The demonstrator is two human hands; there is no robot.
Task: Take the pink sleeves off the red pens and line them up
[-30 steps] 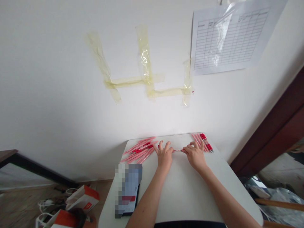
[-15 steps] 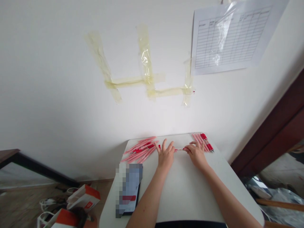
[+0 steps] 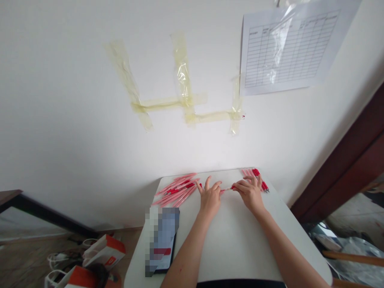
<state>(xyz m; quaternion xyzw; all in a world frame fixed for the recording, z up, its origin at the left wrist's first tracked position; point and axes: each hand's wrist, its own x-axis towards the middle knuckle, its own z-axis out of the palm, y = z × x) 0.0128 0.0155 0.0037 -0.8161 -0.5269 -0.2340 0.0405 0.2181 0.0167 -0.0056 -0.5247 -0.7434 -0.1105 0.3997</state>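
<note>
Between my two hands a thin red and white pen (image 3: pixel 227 189) lies nearly level, just above or on the white table (image 3: pixel 237 248). My left hand (image 3: pixel 210 197) pinches its left end, with some fingers raised and spread. At its right end, my right hand (image 3: pixel 249 191) grips a red part between thumb and fingers. Left of my left hand lies a loose pile of pink and red pens (image 3: pixel 177 190). Behind my right hand, a row of pink and red pens (image 3: pixel 258 176) is partly covered by my fingers.
A phone (image 3: pixel 163 240) with a blurred screen lies on the table's left side. Red and white paper bags (image 3: pixel 105 251) and cables stand on the floor at left. A plastic bag (image 3: pixel 358 252) is at lower right. The white wall bears yellowed tape (image 3: pixel 184 80) and a printed sheet (image 3: pixel 288 52).
The hands stay almost in place, both still holding the pen. My right fingers shift slightly around its red end, and the view has moved a little.
</note>
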